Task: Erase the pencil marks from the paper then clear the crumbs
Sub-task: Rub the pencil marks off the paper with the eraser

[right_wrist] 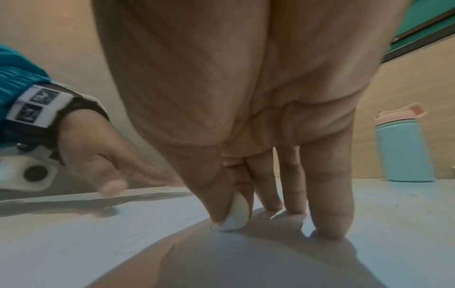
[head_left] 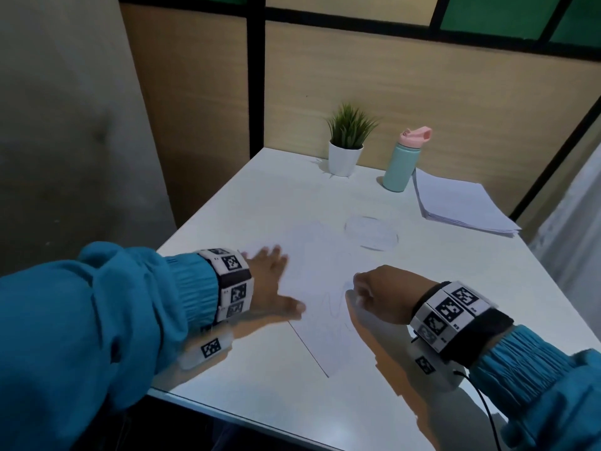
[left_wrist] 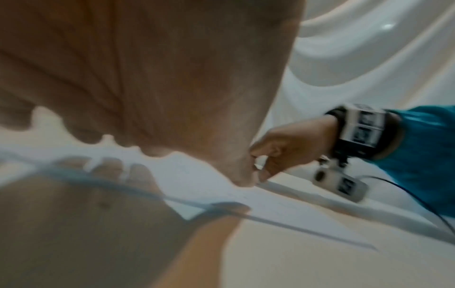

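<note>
Paper (head_left: 320, 288) bearing faint pencil marks (head_left: 335, 307) is lying flat on the white table (head_left: 260, 196), at its near middle. Left hand (head_left: 266, 281) is pressing down on the sheet's left part, fingers straight and spread, gripping nothing. Right hand (head_left: 380, 294) is hovering over the sheet's right part, thumb and forefinger pinching a small white eraser (right_wrist: 235, 214) whose lower end is touching the paper, while the other fingers (right_wrist: 327, 194) are reaching down to the sheet.

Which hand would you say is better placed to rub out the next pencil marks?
Right. The right hand already pinches the eraser on the paper, while the left hand lies flat holding it steady.
</note>
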The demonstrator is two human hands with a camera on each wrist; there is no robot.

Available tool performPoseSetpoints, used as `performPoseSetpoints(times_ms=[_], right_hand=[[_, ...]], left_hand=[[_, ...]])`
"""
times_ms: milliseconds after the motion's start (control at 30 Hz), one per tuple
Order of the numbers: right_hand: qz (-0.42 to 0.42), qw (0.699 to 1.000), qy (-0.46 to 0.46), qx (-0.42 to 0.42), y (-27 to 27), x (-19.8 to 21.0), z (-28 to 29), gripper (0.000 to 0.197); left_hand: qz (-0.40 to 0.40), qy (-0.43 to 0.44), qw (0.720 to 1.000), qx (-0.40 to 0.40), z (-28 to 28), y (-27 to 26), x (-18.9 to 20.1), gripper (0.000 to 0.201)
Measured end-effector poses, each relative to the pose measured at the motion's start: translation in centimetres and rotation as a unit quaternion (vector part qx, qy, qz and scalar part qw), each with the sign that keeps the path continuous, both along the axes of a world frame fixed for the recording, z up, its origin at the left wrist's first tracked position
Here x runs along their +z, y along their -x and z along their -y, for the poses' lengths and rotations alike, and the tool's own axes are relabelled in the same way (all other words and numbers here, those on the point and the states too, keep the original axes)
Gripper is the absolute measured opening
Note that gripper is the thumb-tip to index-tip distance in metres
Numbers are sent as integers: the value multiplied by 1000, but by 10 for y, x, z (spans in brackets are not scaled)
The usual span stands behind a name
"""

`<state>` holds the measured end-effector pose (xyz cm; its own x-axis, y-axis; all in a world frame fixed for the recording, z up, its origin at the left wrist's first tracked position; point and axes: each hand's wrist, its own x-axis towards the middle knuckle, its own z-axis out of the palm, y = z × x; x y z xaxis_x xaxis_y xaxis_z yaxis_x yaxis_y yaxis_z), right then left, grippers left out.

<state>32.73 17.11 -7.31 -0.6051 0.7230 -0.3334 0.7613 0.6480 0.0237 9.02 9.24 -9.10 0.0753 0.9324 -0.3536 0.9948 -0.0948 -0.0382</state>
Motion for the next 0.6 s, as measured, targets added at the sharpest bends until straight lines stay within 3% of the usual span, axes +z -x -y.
performPoseSetpoints(times_ms=[67, 133, 200, 267, 333, 367, 467, 600], right_hand=[[2, 1000, -4, 6, 0, -1, 0, 13], [0, 1000, -10, 8, 0, -1, -1, 12], [-3, 1000, -10, 7, 0, -1, -1, 12], [-8, 1000, -4, 9, -2, -1, -2, 12], [-13, 1000, -1, 9, -4, -2, -2, 13], [-14, 1000, 0, 10, -4, -3, -3, 13], [-23, 1000, -4, 11, -4, -3, -6, 18], [-83, 996, -22, 11, 3, 7, -11, 16]], left_hand=[[-1, 27, 988, -151, 5, -20, 7, 112], [16, 73, 969, -234, 15, -43, 12, 96], [16, 85, 974, -209, 16, -45, 3, 95], [21, 48, 995, -81, 0, -28, -5, 102], [14, -4, 999, 38, -21, -7, 1, 112], [7, -8, 999, 48, -27, -2, 7, 114], [3, 26, 999, -32, -26, -4, 13, 109], [-21, 43, 997, -54, -19, 0, -15, 121]])
